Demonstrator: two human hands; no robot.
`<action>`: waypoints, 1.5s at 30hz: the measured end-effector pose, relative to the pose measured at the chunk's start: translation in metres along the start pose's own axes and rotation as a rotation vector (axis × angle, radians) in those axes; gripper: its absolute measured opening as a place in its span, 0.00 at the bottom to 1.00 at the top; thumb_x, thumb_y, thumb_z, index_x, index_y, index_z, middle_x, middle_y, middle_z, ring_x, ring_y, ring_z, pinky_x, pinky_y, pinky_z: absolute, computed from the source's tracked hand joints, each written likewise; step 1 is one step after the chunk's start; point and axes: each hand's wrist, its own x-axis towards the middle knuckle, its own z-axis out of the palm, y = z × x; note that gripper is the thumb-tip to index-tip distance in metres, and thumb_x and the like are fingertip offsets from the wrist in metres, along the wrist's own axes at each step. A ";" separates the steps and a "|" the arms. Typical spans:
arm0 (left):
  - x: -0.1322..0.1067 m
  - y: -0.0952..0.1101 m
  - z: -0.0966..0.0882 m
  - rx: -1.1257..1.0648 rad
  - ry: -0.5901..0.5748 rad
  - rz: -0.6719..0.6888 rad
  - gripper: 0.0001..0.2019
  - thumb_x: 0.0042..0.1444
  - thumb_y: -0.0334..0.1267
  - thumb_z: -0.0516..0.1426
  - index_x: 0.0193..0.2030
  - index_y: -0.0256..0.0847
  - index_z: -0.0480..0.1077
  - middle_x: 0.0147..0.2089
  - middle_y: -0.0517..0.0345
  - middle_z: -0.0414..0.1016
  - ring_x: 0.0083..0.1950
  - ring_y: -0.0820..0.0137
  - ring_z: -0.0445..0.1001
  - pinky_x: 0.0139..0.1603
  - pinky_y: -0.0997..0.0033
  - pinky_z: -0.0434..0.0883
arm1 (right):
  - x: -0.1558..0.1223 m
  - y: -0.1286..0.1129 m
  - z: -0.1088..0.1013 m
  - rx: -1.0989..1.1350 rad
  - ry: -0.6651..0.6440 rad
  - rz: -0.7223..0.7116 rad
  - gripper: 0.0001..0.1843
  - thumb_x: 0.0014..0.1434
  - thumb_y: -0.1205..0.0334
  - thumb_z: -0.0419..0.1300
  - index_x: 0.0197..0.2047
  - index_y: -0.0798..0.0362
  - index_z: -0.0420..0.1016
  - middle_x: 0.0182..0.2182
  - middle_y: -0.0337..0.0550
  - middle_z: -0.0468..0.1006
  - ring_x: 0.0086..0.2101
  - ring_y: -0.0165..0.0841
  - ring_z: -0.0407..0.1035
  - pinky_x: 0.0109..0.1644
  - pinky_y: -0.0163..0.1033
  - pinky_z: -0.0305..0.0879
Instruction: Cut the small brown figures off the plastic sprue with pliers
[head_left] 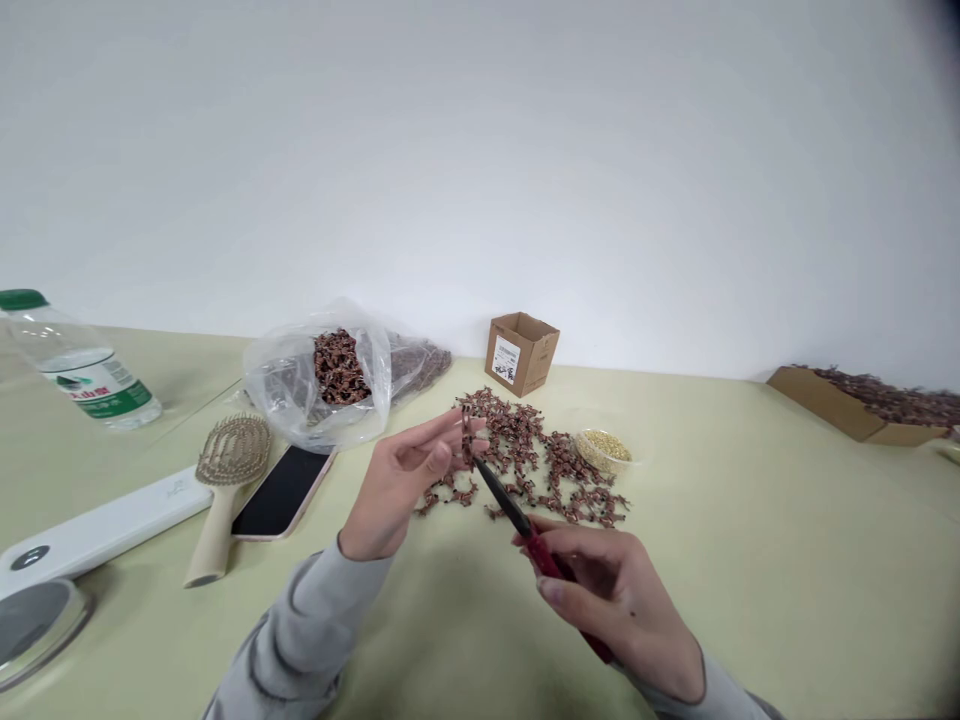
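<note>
My left hand (405, 480) pinches a small brown piece (466, 440) between thumb and fingers, held just above the table. My right hand (619, 600) grips red-handled pliers (525, 525) whose dark tip points up-left and meets that piece. Right behind both hands a pile of small brown pieces (536, 455) is spread on the pale green table (750, 560). A small clear dish of yellowish beads (604, 447) sits at the pile's right edge.
A clear plastic bag of brown pieces (337, 375) lies at back left, a small open cardboard box (521, 352) behind the pile. A hairbrush (225, 480), phone (281, 492), white device (105, 525) and water bottle (82, 375) sit left. A cardboard tray of brown pieces (870, 400) is far right.
</note>
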 end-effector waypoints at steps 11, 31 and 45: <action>-0.001 0.019 0.013 0.110 0.020 -0.126 0.13 0.46 0.37 0.59 0.39 0.34 0.73 0.38 0.48 0.77 0.43 0.59 0.73 0.43 0.63 0.69 | 0.001 0.002 -0.002 -0.105 0.036 0.003 0.09 0.49 0.61 0.58 0.34 0.55 0.74 0.33 0.45 0.73 0.37 0.36 0.66 0.40 0.36 0.62; -0.004 0.003 -0.004 0.543 -0.245 0.374 0.13 0.52 0.29 0.53 0.41 0.49 0.72 0.59 0.59 0.58 0.57 0.58 0.60 0.53 0.57 0.65 | 0.000 0.003 -0.009 0.289 0.070 0.188 0.13 0.45 0.60 0.63 0.34 0.58 0.75 0.33 0.48 0.76 0.31 0.31 0.67 0.34 0.34 0.62; -0.011 0.009 0.005 0.378 -0.074 -0.131 0.16 0.42 0.35 0.61 0.41 0.39 0.72 0.38 0.52 0.77 0.39 0.62 0.75 0.41 0.66 0.73 | -0.004 -0.005 -0.007 0.063 0.019 0.055 0.09 0.49 0.61 0.59 0.35 0.55 0.74 0.34 0.45 0.73 0.36 0.34 0.65 0.40 0.36 0.62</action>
